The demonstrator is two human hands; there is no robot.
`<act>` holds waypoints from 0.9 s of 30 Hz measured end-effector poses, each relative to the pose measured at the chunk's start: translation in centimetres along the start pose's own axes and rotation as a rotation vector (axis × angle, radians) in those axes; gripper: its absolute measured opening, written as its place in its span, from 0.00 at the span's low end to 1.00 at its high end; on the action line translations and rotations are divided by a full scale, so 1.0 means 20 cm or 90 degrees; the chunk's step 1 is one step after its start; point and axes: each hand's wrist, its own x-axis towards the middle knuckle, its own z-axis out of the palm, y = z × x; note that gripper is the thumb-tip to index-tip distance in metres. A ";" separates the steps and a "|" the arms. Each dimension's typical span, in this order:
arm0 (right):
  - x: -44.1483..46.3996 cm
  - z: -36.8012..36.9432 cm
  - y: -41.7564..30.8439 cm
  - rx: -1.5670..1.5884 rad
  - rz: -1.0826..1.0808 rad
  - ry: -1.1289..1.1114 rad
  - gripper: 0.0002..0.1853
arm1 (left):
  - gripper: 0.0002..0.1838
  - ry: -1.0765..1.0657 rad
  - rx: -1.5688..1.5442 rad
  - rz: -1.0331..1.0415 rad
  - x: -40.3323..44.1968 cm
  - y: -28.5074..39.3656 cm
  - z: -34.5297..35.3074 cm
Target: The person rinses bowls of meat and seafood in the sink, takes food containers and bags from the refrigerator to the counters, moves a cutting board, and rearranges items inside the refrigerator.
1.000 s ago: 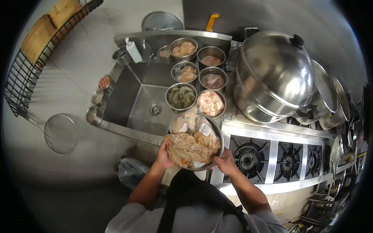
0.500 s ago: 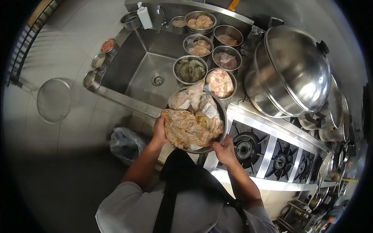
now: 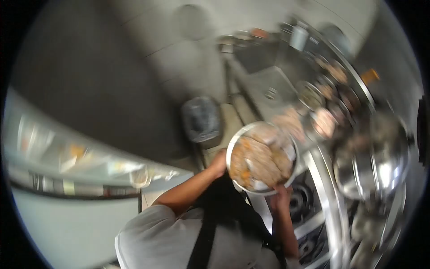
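A round metal bowl (image 3: 229,154) is held in front of my apron, between both my hands. Inside it lie bagged pieces of orange-brown marinated meat (image 3: 260,159) with white labels, heaped up to the rim. My left hand (image 3: 219,164) grips the bowl's left side, its fingers partly hidden by the rim. On the lower right edge, my right hand (image 3: 281,196) is closed on the rim. Motion blurs the view, so fine detail of the meat is lost.
A steel sink (image 3: 257,83) stands ahead, with several metal containers of food along its right side. To the right are gas burners (image 3: 301,199) and a big domed steamer (image 3: 371,157). A lined bin (image 3: 201,119) stands ahead left; a glass-fronted cabinet (image 3: 67,206) is at left.
My body and view have turned left, carrying the bowl away from the sink. The cabinet has come into view at left, while the sink and stove have shifted right.
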 end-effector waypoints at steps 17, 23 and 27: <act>-0.67 -0.38 0.58 -0.228 0.266 -0.097 0.24 | 0.09 0.519 0.100 0.523 -1.49 -0.06 -1.50; -1.08 -0.48 0.80 -0.227 0.313 -0.108 0.29 | 0.10 1.110 0.091 0.742 -2.85 -0.02 -2.08; -1.25 -0.47 0.84 -0.213 0.386 -0.161 0.31 | 0.09 1.439 0.134 0.934 -3.44 -0.02 -2.32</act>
